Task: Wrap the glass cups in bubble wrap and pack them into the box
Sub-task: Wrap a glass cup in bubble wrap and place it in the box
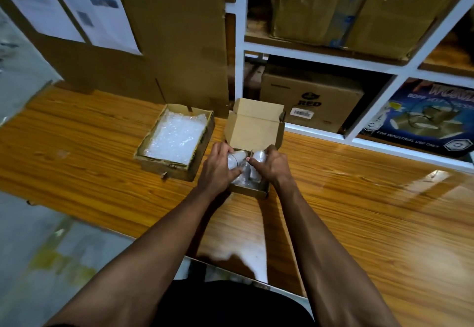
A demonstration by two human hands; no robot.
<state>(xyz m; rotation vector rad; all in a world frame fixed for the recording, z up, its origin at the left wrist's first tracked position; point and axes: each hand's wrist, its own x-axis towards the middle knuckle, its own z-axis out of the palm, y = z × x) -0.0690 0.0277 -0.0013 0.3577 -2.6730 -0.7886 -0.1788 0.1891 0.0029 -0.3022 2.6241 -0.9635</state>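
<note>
A small open cardboard box [256, 131] stands on the wooden table, its lid flap upright at the back. Both hands are inside it. My left hand [218, 170] grips a cup wrapped in bubble wrap [237, 161] at the box's left side. My right hand [270, 165] grips a second wrapped cup [256, 158] at the right side. The two bundles sit side by side, almost touching. More bubble wrap [243, 180] shows under them in the box's front part. The hands hide most of the box's inside.
A shallow cardboard tray [202, 147] holding bubble wrap sheets [177, 137] lies left of the box. White shelves [333, 60] with large cartons stand behind and to the right. A tall cardboard sheet [166, 44] leans behind. The table's near edge [154, 242] runs diagonally at the left.
</note>
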